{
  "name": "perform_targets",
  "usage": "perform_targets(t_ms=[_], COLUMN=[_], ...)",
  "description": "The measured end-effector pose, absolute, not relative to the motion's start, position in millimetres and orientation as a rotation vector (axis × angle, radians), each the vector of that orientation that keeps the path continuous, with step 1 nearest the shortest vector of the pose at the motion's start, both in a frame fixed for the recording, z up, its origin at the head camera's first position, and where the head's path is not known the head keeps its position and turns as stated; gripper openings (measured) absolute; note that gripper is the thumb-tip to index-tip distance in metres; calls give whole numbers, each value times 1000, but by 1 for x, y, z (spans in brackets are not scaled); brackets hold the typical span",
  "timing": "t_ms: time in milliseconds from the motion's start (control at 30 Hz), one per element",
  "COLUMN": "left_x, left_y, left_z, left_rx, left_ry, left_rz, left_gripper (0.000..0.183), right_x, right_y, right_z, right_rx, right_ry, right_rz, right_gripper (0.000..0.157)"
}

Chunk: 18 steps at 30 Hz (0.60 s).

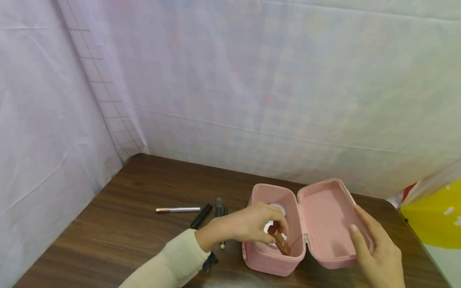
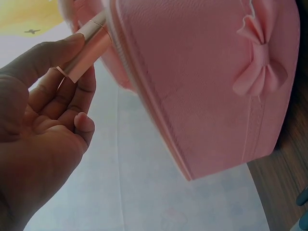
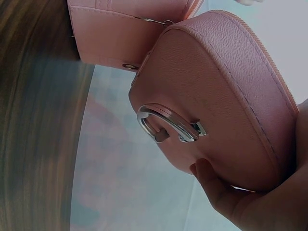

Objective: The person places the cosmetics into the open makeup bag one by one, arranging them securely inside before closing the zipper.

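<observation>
A pink cosmetic case (image 1: 270, 267) stands unzipped on the table, its lid (image 1: 325, 226) swung out to the right. Over the case's opening, my left hand (image 1: 248, 225) pinches a shiny rose-gold lipstick tube (image 2: 89, 53) between thumb and fingers. The tube's lower end tilts down inside the case wall. Round white-rimmed items (image 1: 280, 209) lie in the case, partly covered by my hand. My right hand (image 1: 381, 252) grips the lid's right edge, thumb on the inside and fingers behind it. A metal-trimmed handle (image 3: 168, 122) shows on the lid's outer face.
Left of the case on the brown wood table (image 1: 119, 232) lie a silver tube (image 1: 180, 209), a black tube (image 1: 201, 216), a dark clear-capped tube (image 1: 218, 207) and a thin pale-ended stick (image 1: 222, 245). A pale curtain (image 1: 252, 100) hangs behind. Something yellow (image 1: 432, 216) is at the right.
</observation>
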State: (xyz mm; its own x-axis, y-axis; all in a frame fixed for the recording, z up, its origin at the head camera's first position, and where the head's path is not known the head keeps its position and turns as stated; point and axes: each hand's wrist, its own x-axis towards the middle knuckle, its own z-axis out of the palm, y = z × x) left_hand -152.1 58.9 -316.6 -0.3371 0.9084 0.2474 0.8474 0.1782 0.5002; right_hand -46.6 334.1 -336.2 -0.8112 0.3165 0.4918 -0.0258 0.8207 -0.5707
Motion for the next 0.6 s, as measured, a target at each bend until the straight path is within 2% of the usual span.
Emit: perform_targets(t_ms=[600], left_x=[-145], left_y=[91], left_z=[-321], left_rx=[1758], left_ry=[2456], left_rz=[637], left_gripper=[24], right_x=[-47], right_y=[334], right_z=[-335], right_rx=[-219], right_ry=[-2392], right_rz=[768], right_gripper=[47])
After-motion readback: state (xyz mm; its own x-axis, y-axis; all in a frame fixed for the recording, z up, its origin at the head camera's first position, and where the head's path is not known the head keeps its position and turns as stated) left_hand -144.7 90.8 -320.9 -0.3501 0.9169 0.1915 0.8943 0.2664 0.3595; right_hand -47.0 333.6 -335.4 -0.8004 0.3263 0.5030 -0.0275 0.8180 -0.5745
